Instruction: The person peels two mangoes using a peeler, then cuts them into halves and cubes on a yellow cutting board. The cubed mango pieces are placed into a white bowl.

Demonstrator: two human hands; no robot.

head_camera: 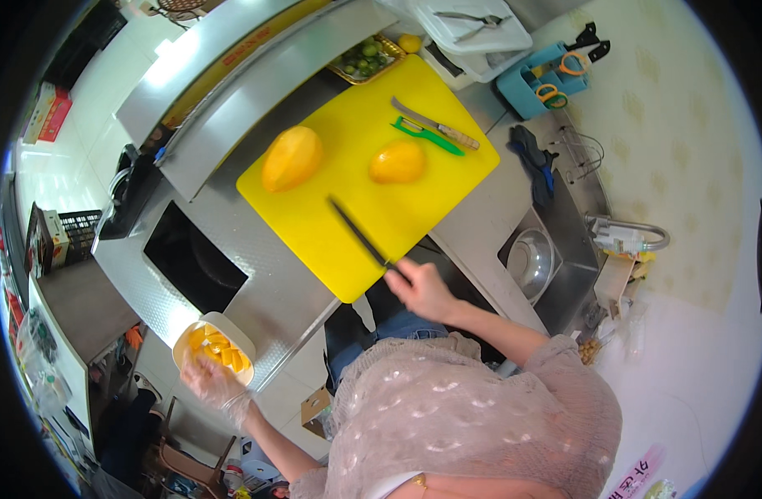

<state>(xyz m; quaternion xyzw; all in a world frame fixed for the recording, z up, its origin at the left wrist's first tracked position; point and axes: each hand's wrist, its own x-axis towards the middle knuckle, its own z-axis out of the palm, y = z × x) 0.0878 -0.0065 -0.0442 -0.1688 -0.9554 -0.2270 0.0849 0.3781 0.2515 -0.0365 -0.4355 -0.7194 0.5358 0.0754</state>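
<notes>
My right hand (421,290), bare, grips a kitchen knife with a dark blade (359,234), slightly blurred, over the near corner of a yellow cutting board (331,249). My left hand (209,380) wears a clear plastic glove. Its fingers are at the near rim of a cream-coloured tub (247,337) holding several cut mango pieces (215,346); whether they hold a piece cannot be told. Two peeled mangoes lie on the board, a larger mango (292,158) at left and a smaller mango (398,161) at right. Beyond the smaller one are a green peeler (428,135) and a wooden-handled knife (437,125).
A gold tray of limes (365,60) stands behind the board. A blue tool holder (531,90) carries scissors and black-handled tools. On the right, a sink (562,293) contains a metal bowl (531,265). A dark rectangular opening (197,259) interrupts the steel counter at left.
</notes>
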